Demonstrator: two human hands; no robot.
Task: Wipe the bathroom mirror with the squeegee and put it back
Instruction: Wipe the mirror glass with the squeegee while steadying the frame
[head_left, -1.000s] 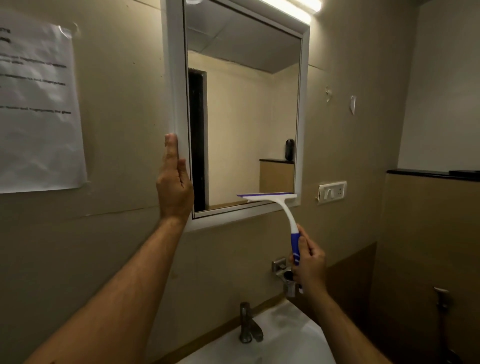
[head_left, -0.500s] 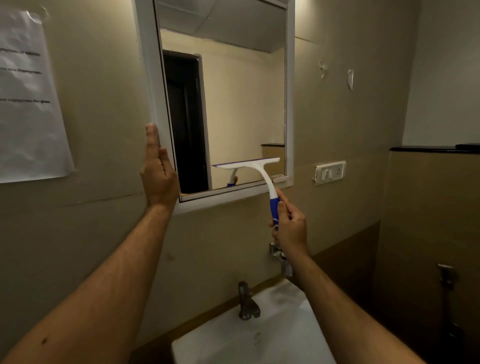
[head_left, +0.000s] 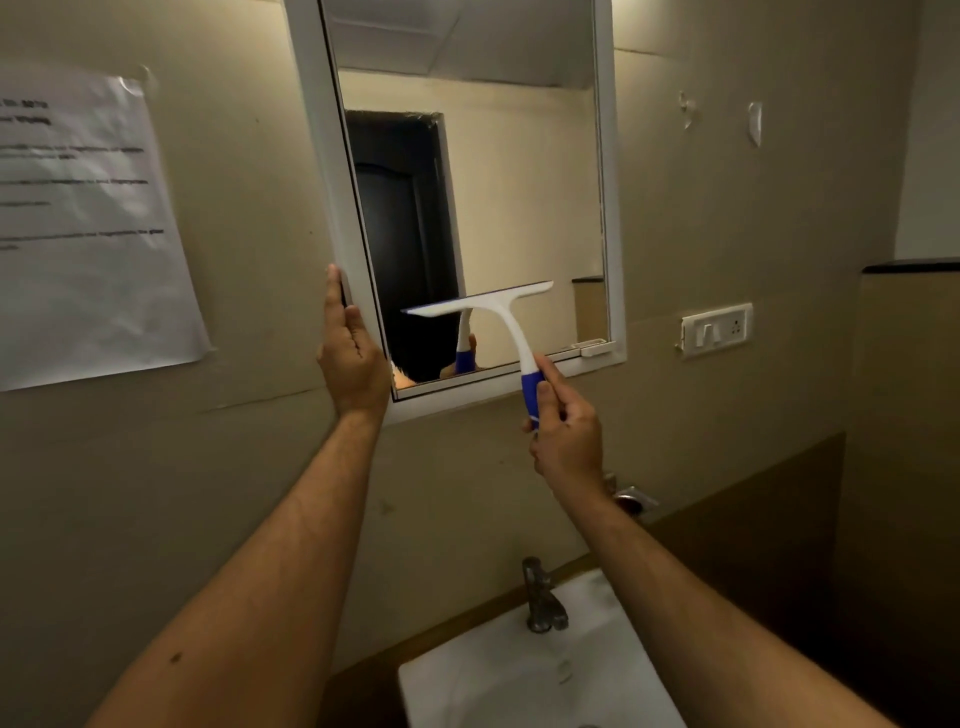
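Note:
A white-framed mirror (head_left: 519, 182) hangs on the beige wall ahead. My right hand (head_left: 569, 441) is closed around the blue handle of a white squeegee (head_left: 498, 312), whose blade lies tilted across the lower part of the glass. Its reflection and my fingers show in the glass just behind it. My left hand (head_left: 350, 353) rests with flat fingers on the lower left edge of the mirror frame.
A white sink (head_left: 535, 680) with a metal tap (head_left: 540, 597) stands below. A printed paper notice (head_left: 88, 228) is taped to the wall at left. A white switch plate (head_left: 717, 330) and wall hooks (head_left: 753, 122) sit right of the mirror.
My right hand has raised the squeegee from below the mirror's bottom edge up onto the lower glass and moved it left. The left hand stays on the frame.

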